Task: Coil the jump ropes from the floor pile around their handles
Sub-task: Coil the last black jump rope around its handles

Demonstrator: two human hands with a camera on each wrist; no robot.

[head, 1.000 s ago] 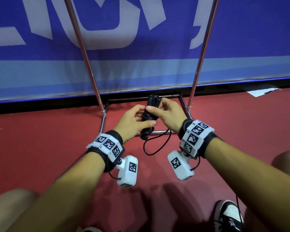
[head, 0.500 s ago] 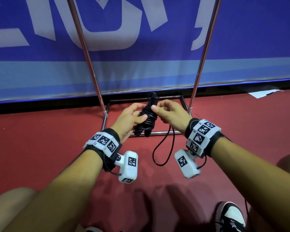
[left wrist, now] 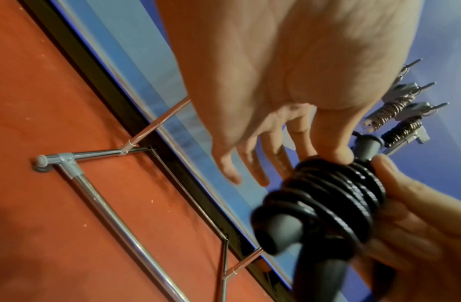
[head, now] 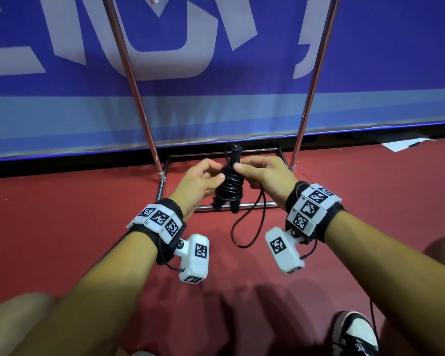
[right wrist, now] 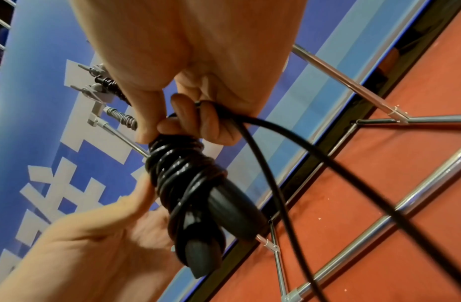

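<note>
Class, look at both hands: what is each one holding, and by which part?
Left hand grips the coiled middle of the jump rope bundle; right hand pinches its upper coils, with the loose cord running through its curled fingers.

The handles (head: 228,199) are mostly hidden under coiled rope (head: 230,182) — blurred in the left wrist view.

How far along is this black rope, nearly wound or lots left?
Done: most of the black rope is coiled tightly around its paired handles. In hand: the left hand steadies the bundle while the right hand pinches the cord at the top. Left: one slack loop hangs below and needs winding or tucking. Finished ropes appear to hang on the rack; no floor pile is in view.
</note>
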